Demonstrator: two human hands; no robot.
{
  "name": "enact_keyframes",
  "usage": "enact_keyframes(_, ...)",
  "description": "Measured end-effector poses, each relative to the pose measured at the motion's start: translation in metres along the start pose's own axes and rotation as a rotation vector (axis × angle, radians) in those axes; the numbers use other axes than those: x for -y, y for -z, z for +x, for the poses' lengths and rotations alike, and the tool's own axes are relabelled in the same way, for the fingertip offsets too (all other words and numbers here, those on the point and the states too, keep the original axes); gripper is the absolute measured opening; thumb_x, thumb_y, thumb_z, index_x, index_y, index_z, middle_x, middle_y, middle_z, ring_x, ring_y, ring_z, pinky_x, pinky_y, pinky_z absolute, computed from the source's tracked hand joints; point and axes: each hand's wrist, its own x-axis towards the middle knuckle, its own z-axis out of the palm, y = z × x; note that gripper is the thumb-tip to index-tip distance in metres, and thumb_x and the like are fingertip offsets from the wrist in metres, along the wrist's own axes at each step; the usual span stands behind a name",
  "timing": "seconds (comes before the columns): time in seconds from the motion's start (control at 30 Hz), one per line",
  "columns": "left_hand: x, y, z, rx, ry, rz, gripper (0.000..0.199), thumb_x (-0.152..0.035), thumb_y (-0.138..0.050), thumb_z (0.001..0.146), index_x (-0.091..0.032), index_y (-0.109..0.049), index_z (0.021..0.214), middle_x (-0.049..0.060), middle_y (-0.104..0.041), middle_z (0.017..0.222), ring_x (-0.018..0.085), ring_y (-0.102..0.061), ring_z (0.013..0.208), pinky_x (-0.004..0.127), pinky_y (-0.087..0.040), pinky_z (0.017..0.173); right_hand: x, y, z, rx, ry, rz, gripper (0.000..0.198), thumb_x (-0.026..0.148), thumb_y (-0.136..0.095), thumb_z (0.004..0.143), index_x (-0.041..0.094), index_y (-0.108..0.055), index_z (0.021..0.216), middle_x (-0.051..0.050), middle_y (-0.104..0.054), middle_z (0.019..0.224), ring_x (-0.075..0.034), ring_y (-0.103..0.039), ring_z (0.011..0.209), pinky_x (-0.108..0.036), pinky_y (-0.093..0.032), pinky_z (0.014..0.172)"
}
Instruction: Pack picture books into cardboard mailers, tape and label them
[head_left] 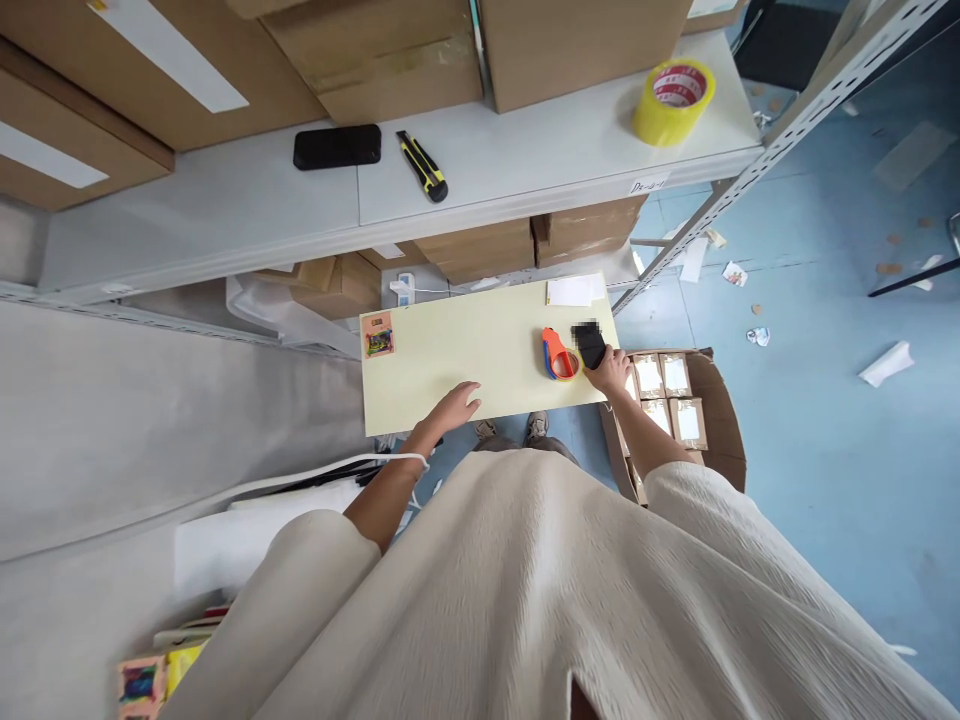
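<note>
My right hand (611,372) is closed on the near edge of a flat black phone-like device (589,347), at the right end of the pale yellow table (457,360). The far part of the device is blurred out. Just left of it sits an orange and blue tape dispenser (556,354) with a roll of tape in it. Over the table's near edge, my left hand (454,407) is open and holds nothing, its fingers stretched to the right. White paper labels (571,291) lie at the far right of the table, and a small colourful packet (378,334) at the left end.
A grey shelf (262,215) behind the table bears cardboard boxes (390,60), a black phone (337,147), a box cutter (422,166) and yellow tape (673,102). An open carton (726,425) of small boxes stands right. A white cable (300,478) runs by my left arm.
</note>
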Motion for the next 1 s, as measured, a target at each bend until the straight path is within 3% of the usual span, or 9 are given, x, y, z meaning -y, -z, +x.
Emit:
enact_keyframes(0.37,0.003,-0.006,0.009,-0.009,-0.033,0.007,0.056,-0.037,-0.055,0.108,-0.019,-0.064,0.16,0.016,-0.061,0.173,0.033,-0.056,0.163,0.048,-0.044,0.139,-0.013,-0.01,0.018,-0.019,-0.029,0.068,0.087,0.05,-0.085,0.077,0.02,-0.05,0.15,-0.021,-0.053,0.145,-0.046,-0.05,0.138,-0.062,-0.039,0.121)
enact_keyframes(0.6,0.004,-0.013,0.013,0.0,-0.037,0.004,0.058,-0.038,-0.054,0.108,-0.017,-0.063,0.161,0.017,-0.059,0.175,0.033,-0.054,0.165,0.048,-0.042,0.139,-0.041,-0.003,0.024,0.009,0.144,0.164,0.083,0.048,-0.071,0.089,0.019,-0.046,0.163,-0.024,-0.057,0.148,-0.047,-0.054,0.139,-0.064,-0.045,0.12)
enact_keyframes(0.77,0.006,-0.014,0.012,-0.02,-0.051,-0.018,0.058,-0.041,-0.055,0.108,-0.02,-0.063,0.161,0.015,-0.061,0.174,0.032,-0.056,0.163,0.048,-0.045,0.137,-0.057,0.001,0.028,0.014,0.228,0.142,0.086,0.034,-0.069,0.084,0.016,-0.047,0.164,-0.024,-0.06,0.144,-0.046,-0.057,0.136,-0.062,-0.05,0.118)
enact_keyframes(1.0,0.011,-0.016,0.004,-0.016,-0.01,-0.018,0.059,-0.044,-0.054,0.107,-0.023,-0.064,0.161,0.015,-0.06,0.174,0.034,-0.057,0.163,0.05,-0.047,0.137,-0.045,-0.002,0.052,-0.032,0.08,0.274,0.055,0.044,-0.053,0.101,0.013,-0.059,0.147,-0.027,-0.065,0.136,-0.044,-0.062,0.127,-0.06,-0.051,0.115)
